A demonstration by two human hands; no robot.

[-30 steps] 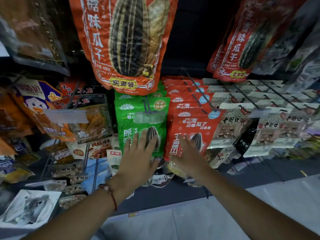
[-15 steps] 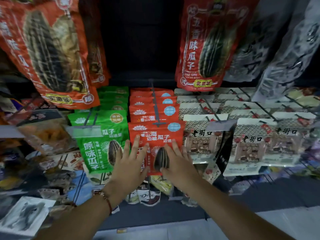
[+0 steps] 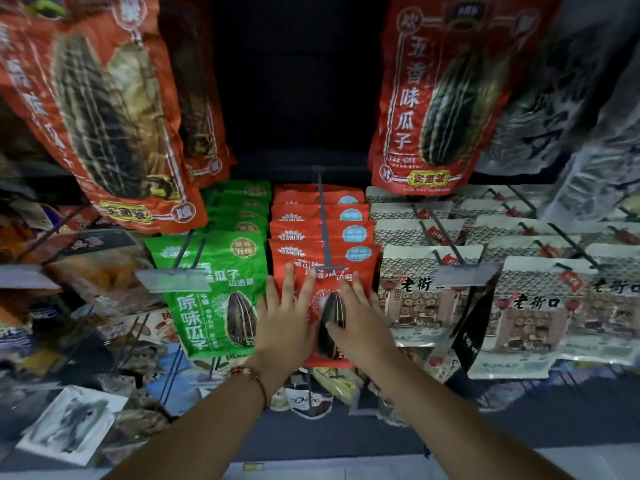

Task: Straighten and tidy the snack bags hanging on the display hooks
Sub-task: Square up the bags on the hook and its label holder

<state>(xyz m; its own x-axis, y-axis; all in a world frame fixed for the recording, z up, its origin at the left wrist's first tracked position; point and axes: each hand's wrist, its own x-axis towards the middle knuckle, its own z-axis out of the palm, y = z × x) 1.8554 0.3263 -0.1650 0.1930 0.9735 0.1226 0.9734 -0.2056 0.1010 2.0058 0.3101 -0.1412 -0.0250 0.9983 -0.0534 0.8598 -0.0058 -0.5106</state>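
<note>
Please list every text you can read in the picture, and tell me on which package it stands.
"五香味瓜子": big red bag, upper right.
"原味瓜子": green bag.
"MAOKE": red bags, top edge.
"老街口": grey house-print bags.
"Dove": pack below.
Price tags, small print and the left orange bag: too blurred to read.

Front red bag (image 3: pixel 325 271): lower print covered by both hands, left hand (image 3: pixel 284 327) and right hand (image 3: pixel 363 327). Price tags (image 3: pixel 173 280) blurred, unreadable. Large orange bag (image 3: pixel 104 116) at upper left cut off by frame edge. Grey bags (image 3: pixel 571 98) at upper right smeared, print illegible. Packets (image 3: pixel 69 424) at near left too blurred to identify.
</note>
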